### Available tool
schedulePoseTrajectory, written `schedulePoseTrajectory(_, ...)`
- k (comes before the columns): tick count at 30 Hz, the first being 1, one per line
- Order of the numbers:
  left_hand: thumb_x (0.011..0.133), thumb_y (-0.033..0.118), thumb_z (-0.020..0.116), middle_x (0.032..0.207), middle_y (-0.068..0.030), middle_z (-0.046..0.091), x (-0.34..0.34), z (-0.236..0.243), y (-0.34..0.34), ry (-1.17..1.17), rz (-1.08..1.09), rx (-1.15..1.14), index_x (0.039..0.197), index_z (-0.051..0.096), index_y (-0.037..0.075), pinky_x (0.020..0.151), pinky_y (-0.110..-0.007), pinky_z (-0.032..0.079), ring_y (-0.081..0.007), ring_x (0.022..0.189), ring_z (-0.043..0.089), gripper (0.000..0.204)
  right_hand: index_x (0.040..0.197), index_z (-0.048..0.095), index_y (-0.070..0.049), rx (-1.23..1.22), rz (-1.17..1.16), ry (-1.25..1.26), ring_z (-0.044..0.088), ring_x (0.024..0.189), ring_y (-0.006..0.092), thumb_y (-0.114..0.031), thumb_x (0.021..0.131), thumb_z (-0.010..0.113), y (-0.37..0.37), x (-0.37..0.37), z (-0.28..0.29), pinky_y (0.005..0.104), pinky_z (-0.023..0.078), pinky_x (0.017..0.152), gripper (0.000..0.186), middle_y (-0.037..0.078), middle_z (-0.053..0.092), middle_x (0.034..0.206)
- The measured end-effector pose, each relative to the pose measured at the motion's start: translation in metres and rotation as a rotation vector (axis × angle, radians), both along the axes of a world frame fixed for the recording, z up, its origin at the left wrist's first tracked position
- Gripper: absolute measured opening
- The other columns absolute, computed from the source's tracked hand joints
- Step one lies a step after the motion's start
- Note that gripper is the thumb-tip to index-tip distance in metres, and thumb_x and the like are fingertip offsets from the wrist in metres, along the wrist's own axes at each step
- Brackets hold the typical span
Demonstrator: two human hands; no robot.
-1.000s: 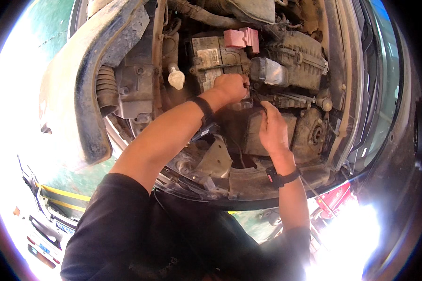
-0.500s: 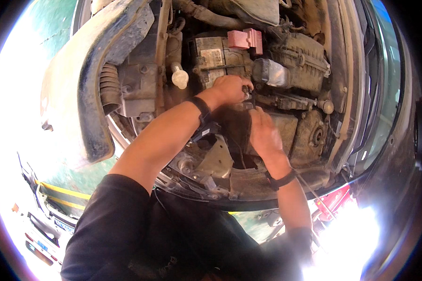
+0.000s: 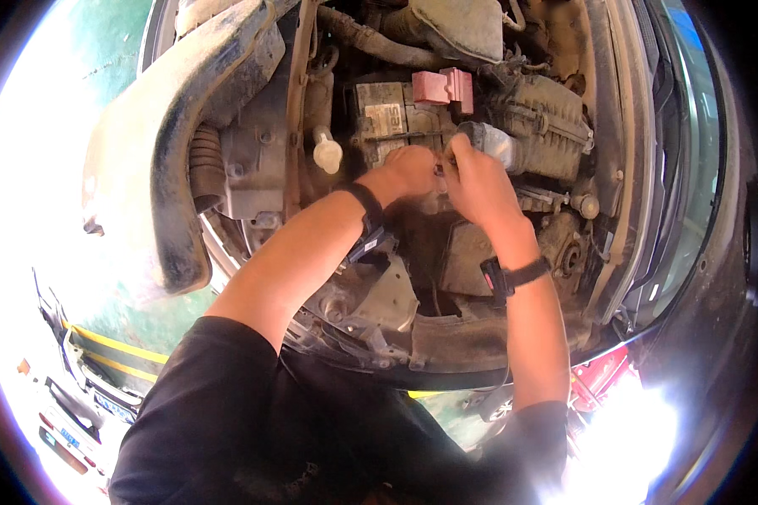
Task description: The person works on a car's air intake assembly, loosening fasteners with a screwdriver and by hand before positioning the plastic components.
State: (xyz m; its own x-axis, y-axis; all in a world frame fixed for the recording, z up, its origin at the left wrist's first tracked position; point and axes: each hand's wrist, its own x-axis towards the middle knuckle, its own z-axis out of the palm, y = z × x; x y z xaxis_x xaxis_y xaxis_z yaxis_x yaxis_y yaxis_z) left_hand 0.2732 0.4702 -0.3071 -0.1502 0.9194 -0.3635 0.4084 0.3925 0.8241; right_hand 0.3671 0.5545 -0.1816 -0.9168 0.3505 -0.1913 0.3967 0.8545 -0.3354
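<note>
Both my hands meet at the near edge of a dusty car battery (image 3: 385,120) in an open engine bay. My left hand (image 3: 411,171) comes from the left, its fingers curled closed. My right hand (image 3: 480,183) is closed beside it, with thumb and fingertips pinched together close to the left fingertips. A small dark and metallic piece shows between the hands, too covered to name. On the battery's far right corner sits a red plastic terminal cover (image 3: 443,88). A grey-and-black box-shaped part (image 3: 488,143) lies just beyond my right hand.
A dusty black ribbed housing (image 3: 547,114) stands to the right. A pale round cap (image 3: 328,155) sticks up left of the battery. A metal bracket (image 3: 389,296) lies nearer me, by the bay's front edge. A large curved body panel (image 3: 143,168) stands at the left.
My right hand has moved up and forward, from below the small metallic piece to right beside my left hand. My left hand has stayed nearly in place. The whole view has shifted slightly.
</note>
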Motion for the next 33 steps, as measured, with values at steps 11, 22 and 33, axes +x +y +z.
schedulePoseTrajectory(11, 0.082, 0.043, 0.073, 0.11, -0.0155, 0.071, 0.0, 0.015, -0.004, -0.011, -0.096, -0.03, 0.125, 0.07, 0.026, 0.093, -0.043, 0.051, -0.0367, 0.104, 0.066, 0.047, 0.095, 0.047, 0.002, 0.162, -0.003, -0.153, 0.068, 0.077, 0.0431, -0.01, 0.086, 0.066, -0.004, 0.012, 0.007, 0.0486, 0.055, 0.066, 0.024, 0.026, 0.066, 0.078)
schedulePoseTrajectory(22, 0.082, 0.041, 0.074, 0.108, -0.0114, 0.073, 0.004, -0.002, -0.004, -0.029, -0.094, 0.011, 0.122, 0.071, 0.033, 0.09, -0.042, 0.052, -0.0325, 0.101, 0.068, 0.041, 0.097, 0.046, -0.003, 0.215, 0.018, -0.003, 0.065, 0.087, 0.0357, -0.007, 0.094, 0.058, -0.053, 0.09, -0.011, 0.0432, 0.056, 0.07, 0.013, 0.021, 0.063, 0.093)
schedulePoseTrajectory(33, 0.082, 0.03, 0.073, 0.102, -0.0119, 0.073, 0.002, -0.005, -0.005, -0.057, -0.073, 0.057, 0.123, 0.069, 0.032, 0.086, -0.042, 0.052, -0.0322, 0.098, 0.068, 0.042, 0.114, 0.047, 0.002, 0.19, 0.024, 0.034, 0.06, 0.115, 0.041, 0.004, 0.086, 0.057, -0.06, 0.122, -0.033, 0.0446, 0.056, 0.093, 0.03, 0.025, 0.058, 0.128)
